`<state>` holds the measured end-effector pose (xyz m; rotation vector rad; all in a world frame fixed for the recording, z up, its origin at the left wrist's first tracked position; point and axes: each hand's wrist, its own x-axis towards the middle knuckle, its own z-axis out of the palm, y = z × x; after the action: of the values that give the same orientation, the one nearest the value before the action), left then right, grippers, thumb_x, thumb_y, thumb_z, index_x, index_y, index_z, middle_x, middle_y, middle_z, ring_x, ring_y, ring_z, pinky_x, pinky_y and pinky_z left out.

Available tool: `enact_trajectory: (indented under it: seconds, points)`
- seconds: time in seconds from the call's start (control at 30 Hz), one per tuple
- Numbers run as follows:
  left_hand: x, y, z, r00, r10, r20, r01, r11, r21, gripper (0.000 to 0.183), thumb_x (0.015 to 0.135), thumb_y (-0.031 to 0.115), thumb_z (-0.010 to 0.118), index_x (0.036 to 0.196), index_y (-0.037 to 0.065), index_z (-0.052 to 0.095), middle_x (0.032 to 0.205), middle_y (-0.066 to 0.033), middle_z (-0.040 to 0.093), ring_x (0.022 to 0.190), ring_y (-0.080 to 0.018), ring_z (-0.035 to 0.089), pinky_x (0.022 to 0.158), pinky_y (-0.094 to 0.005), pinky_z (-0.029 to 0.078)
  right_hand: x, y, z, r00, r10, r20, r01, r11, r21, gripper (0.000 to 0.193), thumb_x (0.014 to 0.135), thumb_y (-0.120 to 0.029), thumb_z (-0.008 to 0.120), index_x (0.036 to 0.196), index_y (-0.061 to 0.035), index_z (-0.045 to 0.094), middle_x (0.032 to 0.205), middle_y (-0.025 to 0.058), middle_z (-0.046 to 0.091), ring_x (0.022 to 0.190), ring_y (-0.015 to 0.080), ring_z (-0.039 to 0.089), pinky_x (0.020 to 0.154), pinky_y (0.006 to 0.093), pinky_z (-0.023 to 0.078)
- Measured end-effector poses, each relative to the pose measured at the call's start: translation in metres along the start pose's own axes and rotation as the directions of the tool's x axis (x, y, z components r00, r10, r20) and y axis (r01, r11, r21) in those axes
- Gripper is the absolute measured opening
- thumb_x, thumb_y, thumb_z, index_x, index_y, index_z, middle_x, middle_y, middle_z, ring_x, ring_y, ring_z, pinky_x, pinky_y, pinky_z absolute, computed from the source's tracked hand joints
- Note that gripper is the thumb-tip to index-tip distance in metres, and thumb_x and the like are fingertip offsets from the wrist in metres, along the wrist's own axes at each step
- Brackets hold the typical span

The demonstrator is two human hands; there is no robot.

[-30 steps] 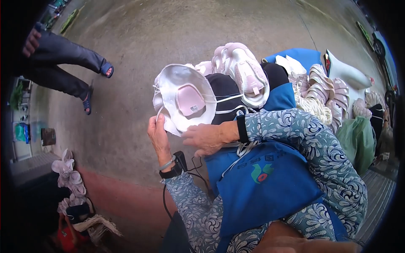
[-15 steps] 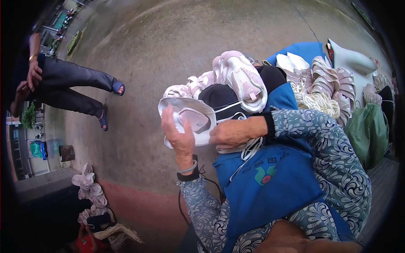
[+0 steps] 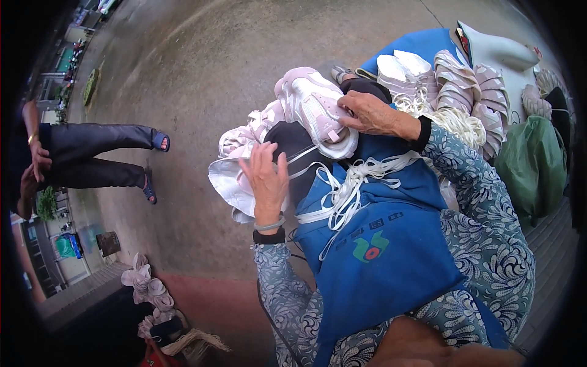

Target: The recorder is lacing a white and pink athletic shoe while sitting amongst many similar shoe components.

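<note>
Sneaker: the pink-and-white shoe point(image 3: 313, 104) lies slantwise beyond the apron, its heel end toward the wearer, between a bunch of shoe uppers on its left and the right hand on its right.
Right hand: the right hand point(image 3: 378, 116) reaches over with bent fingers, tips at the sneaker's side near the opening; whether they pinch it, I cannot tell.
Left hand: the left hand point(image 3: 267, 177) is raised, fingers apart and loosely curled, in front of a white-lined upper point(image 3: 227, 183); contact is unclear.
Lace: a thin white strand runs from the sneaker's heel toward the left hand, across black cloth point(image 3: 287, 136).
Apron: the blue apron point(image 3: 397, 275) carries a tangled bundle of white laces point(image 3: 351, 189) along its upper part.
Right side: pink-and-white uppers point(image 3: 455, 85) stand stacked beside heaped cream laces point(image 3: 461, 126); a green plastic bag point(image 3: 531, 171) sits nearer.
Far left: a bystander in dark trousers point(image 3: 101, 142) and blue sandals point(image 3: 160, 141) stands on the concrete floor point(image 3: 195, 85).
Lower left: more pale uppers point(image 3: 147, 287) are piled near someone in red point(image 3: 160, 361).
</note>
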<state>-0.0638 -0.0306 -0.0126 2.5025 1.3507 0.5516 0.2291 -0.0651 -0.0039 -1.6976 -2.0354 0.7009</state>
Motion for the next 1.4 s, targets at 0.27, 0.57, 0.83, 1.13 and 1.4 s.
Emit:
enact_trajectory:
  seconds: [0.27, 0.57, 0.83, 1.13, 1.4]
  points:
    - [0.028, 0.06, 0.017, 0.973, 0.167, 0.162, -0.19, 0.972, 0.139, 0.051, 0.081, 0.016, 0.06, 0.128, 0.004, 0.045, 0.1, -0.0138, 0.055, 0.103, -0.0292, 0.049, 0.094, -0.0512, 0.029, 0.008, -0.01, 0.017, 1.0, -0.021, 0.02, 0.022, 0.999, -0.049, 0.034, 0.075, -0.02, 0.063, 0.089, 0.0089, 0.05, 0.08, 0.0292, 0.059, 0.077, 0.0414, 0.062, 0.068, 0.0439, 0.05]
    - [0.008, 0.058, 0.027, 0.938, 0.139, 0.319, -0.211, 0.957, 0.202, 0.081, 0.081, 0.028, 0.061, 0.143, -0.001, 0.018, 0.137, -0.0305, 0.033, 0.133, -0.0453, 0.024, 0.1, -0.0699, 0.011, -0.001, -0.019, 0.037, 0.999, -0.03, 0.043, 0.031, 0.999, -0.022, 0.043, 0.073, -0.005, 0.062, 0.106, 0.0115, 0.039, 0.084, 0.0299, 0.057, 0.072, 0.0432, 0.062, 0.061, 0.0431, 0.052]
    - [0.016, 0.052, 0.03, 0.948, 0.123, 0.293, -0.191, 0.958, 0.214, 0.077, 0.082, 0.022, 0.06, 0.142, -0.004, 0.019, 0.137, -0.0299, 0.034, 0.13, -0.0455, 0.029, 0.099, -0.0707, 0.012, 0.0, -0.02, 0.043, 0.999, -0.032, 0.014, 0.031, 0.995, 0.09, 0.045, 0.07, 0.0, 0.057, 0.108, 0.0116, 0.035, 0.081, 0.0299, 0.057, 0.069, 0.0433, 0.062, 0.059, 0.0442, 0.051]
    - [0.033, 0.053, 0.029, 0.931, 0.179, 0.319, -0.232, 0.963, 0.138, 0.061, 0.08, 0.001, 0.053, 0.133, -0.013, 0.027, 0.117, -0.034, 0.047, 0.115, -0.044, 0.047, 0.1, -0.0611, 0.027, -0.005, -0.02, 0.035, 0.996, 0.011, 0.091, -0.035, 0.964, 0.265, 0.05, 0.072, -0.004, 0.054, 0.111, 0.0123, 0.028, 0.068, 0.0306, 0.055, 0.066, 0.0434, 0.061, 0.059, 0.0433, 0.05]
    - [0.034, 0.053, 0.032, 0.925, 0.218, 0.311, -0.276, 0.948, 0.157, 0.057, 0.08, 0.0, 0.053, 0.13, -0.014, 0.029, 0.11, -0.034, 0.051, 0.106, -0.0446, 0.052, 0.099, -0.0545, 0.034, -0.009, -0.018, 0.044, 0.992, 0.033, 0.123, -0.066, 0.959, 0.275, 0.056, 0.075, -0.006, 0.057, 0.118, 0.0123, 0.026, 0.071, 0.0311, 0.057, 0.069, 0.0436, 0.061, 0.061, 0.0429, 0.051]
